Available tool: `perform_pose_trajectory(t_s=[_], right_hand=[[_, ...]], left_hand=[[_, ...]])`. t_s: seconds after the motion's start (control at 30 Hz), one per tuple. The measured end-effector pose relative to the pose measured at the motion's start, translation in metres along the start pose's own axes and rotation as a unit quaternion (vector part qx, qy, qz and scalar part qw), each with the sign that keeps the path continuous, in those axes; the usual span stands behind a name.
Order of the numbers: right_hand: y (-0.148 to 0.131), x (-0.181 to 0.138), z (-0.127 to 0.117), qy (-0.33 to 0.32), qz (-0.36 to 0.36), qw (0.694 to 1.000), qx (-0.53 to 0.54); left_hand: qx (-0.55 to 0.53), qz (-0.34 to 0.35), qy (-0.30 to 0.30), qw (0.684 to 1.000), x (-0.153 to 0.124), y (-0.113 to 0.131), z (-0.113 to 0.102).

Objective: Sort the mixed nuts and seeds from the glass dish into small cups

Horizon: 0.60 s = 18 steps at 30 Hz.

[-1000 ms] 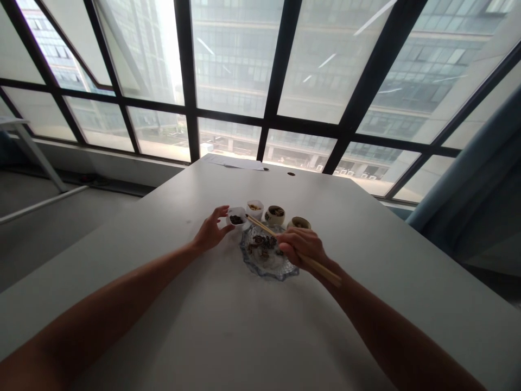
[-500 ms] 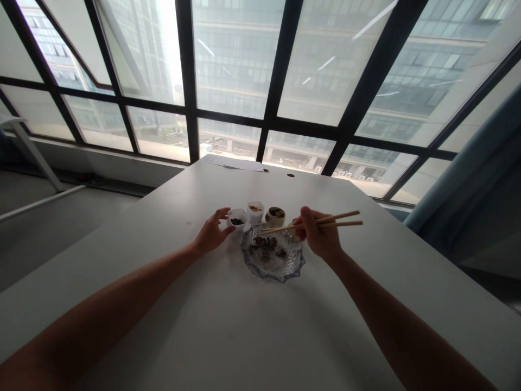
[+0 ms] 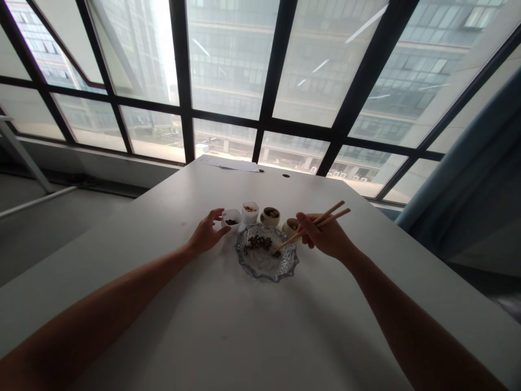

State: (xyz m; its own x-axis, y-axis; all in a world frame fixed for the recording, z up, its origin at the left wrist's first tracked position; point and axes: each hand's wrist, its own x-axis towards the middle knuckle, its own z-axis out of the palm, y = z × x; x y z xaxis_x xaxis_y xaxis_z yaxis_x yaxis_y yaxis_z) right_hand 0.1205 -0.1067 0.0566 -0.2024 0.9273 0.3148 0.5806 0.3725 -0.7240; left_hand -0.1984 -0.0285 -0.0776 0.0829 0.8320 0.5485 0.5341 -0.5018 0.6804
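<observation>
My left hand [image 3: 207,233] curves around the left side of a small white cup [image 3: 232,221] with dark bits in it, fingertips behind and thumb in front. A pair of wooden chopsticks [image 3: 321,220] is gripped in my right hand [image 3: 323,233]. Their tips point down into a clear, scalloped glass dish [image 3: 268,271], at a small dark piece [image 3: 277,253]. More dark brown dried pieces [image 3: 259,243] lie heaped toward the dish's back left. Beside my right fingers, a cream cup [image 3: 290,225] is partly hidden.
Behind the dish stand a white cup [image 3: 249,213] with yellowish bits and a cream cup [image 3: 270,216] with brown pieces. Papers [image 3: 230,163] lie at the far end of the white table [image 3: 183,320]. Windows are beyond, and a blue curtain [image 3: 459,141] hangs at right.
The chopstick tips have moved from the dish's back left to the single piece at its right. My right hand has shifted, uncovering the right cream cup. My left hand stays at its cup.
</observation>
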Motion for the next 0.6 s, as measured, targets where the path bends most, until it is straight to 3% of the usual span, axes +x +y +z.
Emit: perform_pose_trajectory(t_s=[0.1, 0.2, 0.37, 0.6], right_hand=[[-0.009, -0.003, -0.008, -0.030, 0.011, 0.999, -0.028], [-0.007, 0.000, 0.000, -0.044, -0.007, 0.998, -0.035], [0.009, 0.009, 0.016, 0.010, -0.034, 0.999, -0.030], [0.020, 0.003, 0.017, 0.070, -0.029, 0.997, -0.002]], left_hand=[[-0.003, -0.002, 0.000, 1.000, 0.000, 0.000, 0.001], [-0.003, -0.002, 0.000, 1.000, 0.000, 0.000, 0.001], [0.002, 0.003, 0.005, 1.000, 0.000, 0.000, 0.001], [0.001, 0.003, 0.000, 1.000, 0.000, 0.001, 0.000]])
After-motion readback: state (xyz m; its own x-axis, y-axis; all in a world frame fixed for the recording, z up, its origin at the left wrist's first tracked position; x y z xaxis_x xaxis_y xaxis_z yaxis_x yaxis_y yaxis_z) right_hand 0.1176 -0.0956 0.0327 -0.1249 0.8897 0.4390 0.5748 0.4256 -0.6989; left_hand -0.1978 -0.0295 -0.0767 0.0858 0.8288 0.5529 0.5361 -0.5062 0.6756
